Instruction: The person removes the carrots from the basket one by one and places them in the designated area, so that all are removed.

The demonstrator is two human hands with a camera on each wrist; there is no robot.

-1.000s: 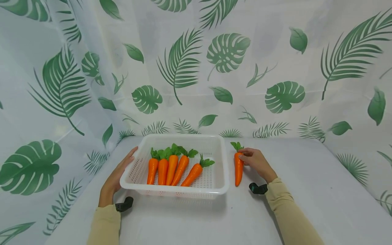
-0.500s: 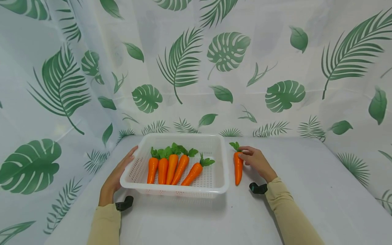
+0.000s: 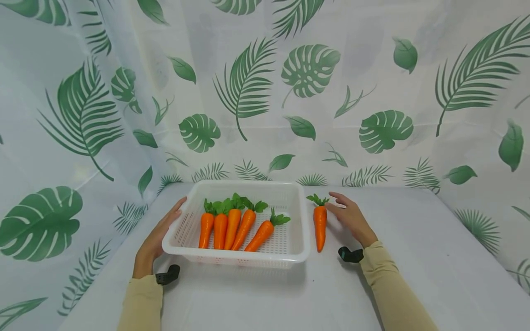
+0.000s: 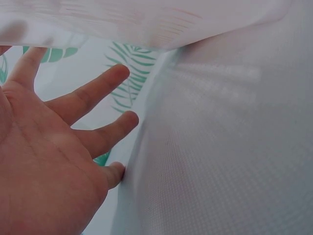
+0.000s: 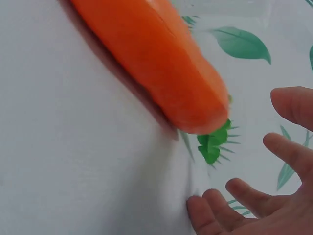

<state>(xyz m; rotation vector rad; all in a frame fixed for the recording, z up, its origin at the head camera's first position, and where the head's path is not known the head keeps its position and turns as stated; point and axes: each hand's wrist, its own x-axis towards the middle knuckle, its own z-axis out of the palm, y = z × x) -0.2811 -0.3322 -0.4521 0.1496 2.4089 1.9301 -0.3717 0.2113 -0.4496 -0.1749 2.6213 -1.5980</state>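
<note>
Beside the right wall of a white plastic basket (image 3: 248,256), a single orange carrot (image 3: 320,227) with a green leafy top lies on the table. My right hand (image 3: 349,218) is just right of its leafy end, fingers relaxed and holding nothing. In the right wrist view a gap shows between the carrot (image 5: 156,63) and the spread fingers of the hand (image 5: 274,210). My left hand (image 3: 159,234) lies along the basket's left side, fingers extended. In the left wrist view that hand (image 4: 54,161) has its fingers spread beneath the basket's pale wall (image 4: 122,22).
Inside the basket several carrots (image 3: 233,227) lie in a row, leaves toward the back. A white table (image 3: 265,303) spreads around it. A leaf-printed curtain (image 3: 306,110) hangs behind and along the left side.
My right hand has let go of the carrot beside the basket and drawn slightly right, fingers opening. That carrot has turned and shifted a little left. My left hand stays put.
</note>
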